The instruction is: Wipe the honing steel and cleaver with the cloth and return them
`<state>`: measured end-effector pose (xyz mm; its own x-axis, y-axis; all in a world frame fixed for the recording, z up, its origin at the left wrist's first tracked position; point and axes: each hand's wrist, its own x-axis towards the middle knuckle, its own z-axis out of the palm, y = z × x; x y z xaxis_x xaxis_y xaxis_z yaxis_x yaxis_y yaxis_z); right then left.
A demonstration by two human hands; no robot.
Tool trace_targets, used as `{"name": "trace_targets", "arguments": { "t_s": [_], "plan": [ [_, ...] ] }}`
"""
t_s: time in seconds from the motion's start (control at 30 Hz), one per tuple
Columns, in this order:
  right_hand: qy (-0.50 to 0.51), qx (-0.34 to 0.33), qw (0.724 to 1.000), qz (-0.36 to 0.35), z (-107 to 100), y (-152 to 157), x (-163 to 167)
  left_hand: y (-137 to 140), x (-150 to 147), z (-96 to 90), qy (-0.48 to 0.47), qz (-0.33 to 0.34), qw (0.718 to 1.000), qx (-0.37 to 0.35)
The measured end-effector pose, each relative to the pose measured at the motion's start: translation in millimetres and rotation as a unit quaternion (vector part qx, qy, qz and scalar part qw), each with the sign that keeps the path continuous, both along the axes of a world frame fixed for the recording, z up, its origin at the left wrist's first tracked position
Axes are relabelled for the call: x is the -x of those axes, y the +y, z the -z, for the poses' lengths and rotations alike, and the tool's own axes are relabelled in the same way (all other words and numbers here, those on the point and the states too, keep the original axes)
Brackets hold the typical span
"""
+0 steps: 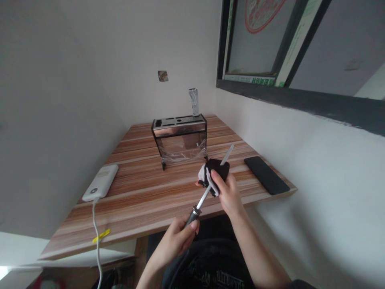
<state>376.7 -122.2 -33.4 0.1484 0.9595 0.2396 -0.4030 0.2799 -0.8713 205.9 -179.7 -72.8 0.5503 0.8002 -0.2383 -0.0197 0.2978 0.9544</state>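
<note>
My left hand (183, 235) is closed around the dark handle of a sharpening steel (203, 197), just in front of the table edge. Its pale rod slants up and away to the right. Partway along the rod, my right hand (230, 190) pinches a black and white cloth (218, 170) wrapped about it. The rod's far end sticks out beyond the cloth. Behind my hands stands a knife block (180, 130) with a slotted metal top and clear sides, loose plastic film clinging to its lower part. A grey, film-wrapped piece (194, 102) rises from its right end.
On the wood-grain table (135, 192), a white power bank (101, 182) lies at left, its white cable (95, 224) hanging over the front edge near a yellow strip (101, 235). A black phone (266, 174) lies at right, beside the wall. A dark window frame (288, 94) is above.
</note>
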Motion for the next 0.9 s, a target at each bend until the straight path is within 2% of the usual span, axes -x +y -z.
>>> {"name": "trace_targets", "arguments": {
  "t_s": [0.23, 0.57, 0.73, 0.9],
  "plan": [
    [0.071, -0.037, 0.995, 0.052, -24, 10, -19, -4, 8, 2.6, 0.01, 0.033, 0.999, 0.009],
    [0.082, -0.04, 0.991, 0.098, -31, 15, -24, -6, 13, 11.6, 0.012, 0.047, 0.999, 0.021],
    [0.097, -0.018, 0.992, 0.074, -23, 11, -10, -4, 11, 8.7, 0.021, 0.039, 0.999, 0.018],
    [0.03, 0.026, 0.997, 0.071, 0, 5, 5, -1, 7, 1.0, 0.005, 0.019, 1.0, 0.014]
  ]
}}
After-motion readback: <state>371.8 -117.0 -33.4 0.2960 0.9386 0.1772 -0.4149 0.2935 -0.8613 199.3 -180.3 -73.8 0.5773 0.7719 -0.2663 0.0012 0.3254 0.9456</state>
